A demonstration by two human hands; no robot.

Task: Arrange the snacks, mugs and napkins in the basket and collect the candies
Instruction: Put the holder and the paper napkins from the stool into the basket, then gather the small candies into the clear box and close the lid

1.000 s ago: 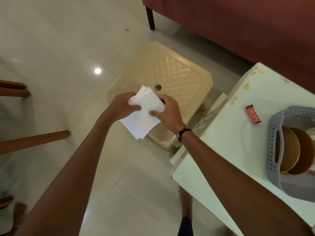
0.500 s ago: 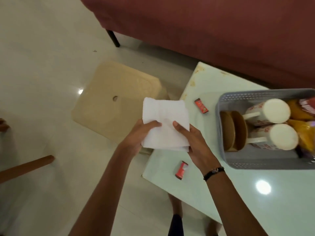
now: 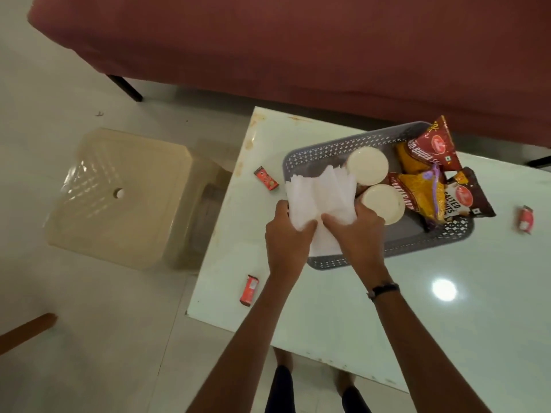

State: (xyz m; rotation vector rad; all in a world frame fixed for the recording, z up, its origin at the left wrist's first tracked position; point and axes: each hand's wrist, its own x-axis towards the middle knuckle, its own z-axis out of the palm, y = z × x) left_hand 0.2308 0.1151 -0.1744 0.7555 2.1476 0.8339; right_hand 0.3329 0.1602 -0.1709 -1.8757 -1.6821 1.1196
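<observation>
A stack of white napkins [image 3: 320, 192] is held over the left end of the grey perforated basket [image 3: 417, 238] by my left hand [image 3: 287, 236] and my right hand [image 3: 354, 234], both gripping its near edge. Inside the basket lie two white mugs [image 3: 368, 165] on their sides, bottoms toward me, and several snack packets [image 3: 432, 186] at the right end. Three red candies lie loose on the white table: one candy [image 3: 266, 178] left of the basket, one candy [image 3: 249, 290] near the table's left edge, one candy [image 3: 524, 219] at the far right.
The white table [image 3: 387, 323] carries a bright light reflection. A beige plastic stool [image 3: 119, 195] stands on the tiled floor to the left. A dark red sofa [image 3: 298, 49] runs along the back. A wooden leg [image 3: 26, 330] shows at the lower left.
The napkins were lifted from above the stool and carried right to the basket, both hands holding them throughout. My view swung right, bringing the whole basket and table into sight.
</observation>
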